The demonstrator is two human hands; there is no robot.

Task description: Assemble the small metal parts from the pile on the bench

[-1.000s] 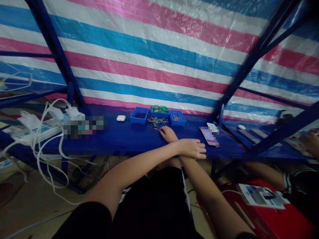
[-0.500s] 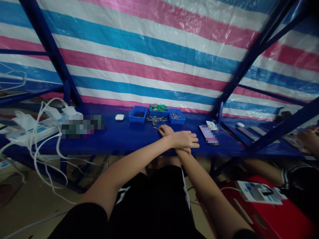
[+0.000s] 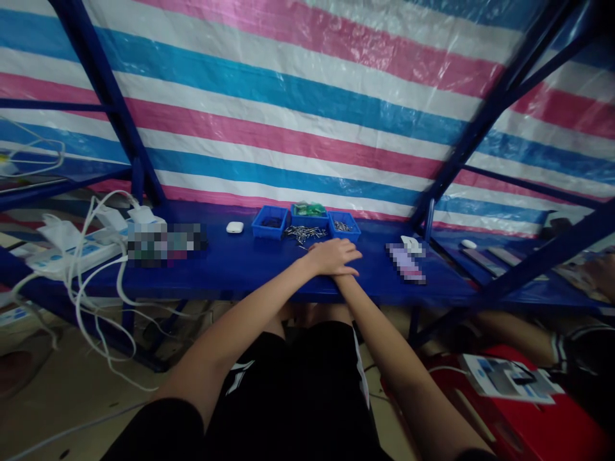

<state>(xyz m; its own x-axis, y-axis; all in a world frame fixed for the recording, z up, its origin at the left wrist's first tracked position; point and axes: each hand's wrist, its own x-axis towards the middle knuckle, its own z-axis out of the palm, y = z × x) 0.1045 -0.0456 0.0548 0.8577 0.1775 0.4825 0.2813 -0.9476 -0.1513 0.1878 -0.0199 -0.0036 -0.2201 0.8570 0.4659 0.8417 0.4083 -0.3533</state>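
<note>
My left hand (image 3: 335,257) lies across the back of my right hand, its fingers spread and pointing right, holding nothing. Beneath it, my right hand (image 3: 314,246) is mostly covered; only a bit of finger at its left and the wrist show. A thin metal pin (image 3: 303,248) sticks out at those fingertips, apparently pinched. Just beyond, a loose pile of slim metal pins (image 3: 305,233) lies on the blue table (image 3: 230,266). Around the pile stand a left blue bin (image 3: 270,233) with dark pieces, a back blue bin (image 3: 296,216) with green packets, and a right blue bin (image 3: 350,235) with small metal pieces.
A white earbud case (image 3: 235,227) lies left of the bins. White power strips (image 3: 72,253) with tangled cables crowd the left end. A purple phone (image 3: 406,262) lies at the right. Blue frame bars slant up at both sides. Another person's arm (image 3: 521,333) is at far right.
My left hand has slid left and forward, from my right wrist onto the back of my right hand, covering more of it. The view has shifted slightly.
</note>
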